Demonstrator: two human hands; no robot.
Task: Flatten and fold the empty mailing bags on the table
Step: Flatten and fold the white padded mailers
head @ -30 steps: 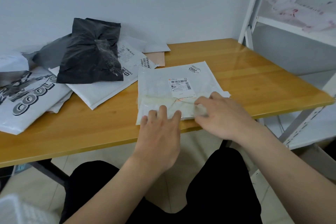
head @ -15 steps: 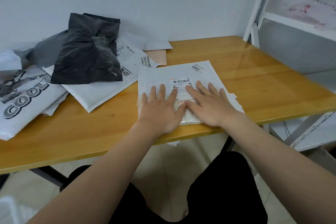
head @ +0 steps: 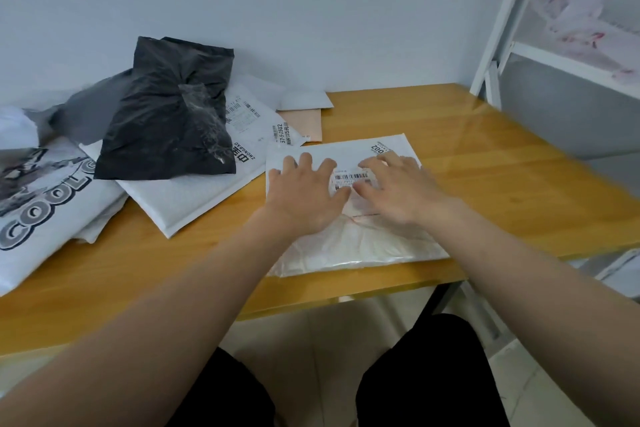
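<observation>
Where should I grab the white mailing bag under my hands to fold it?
Probably the white mailing bag's near edge, from the front of the table. It lies flat, and that translucent flap end sits uncovered below both pressing hands.

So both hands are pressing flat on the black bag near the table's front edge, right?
Not quite: the head view shows the left hand and right hand pressing flat on the white mailing bag. The black bag lies untouched on the pile further left.
</observation>
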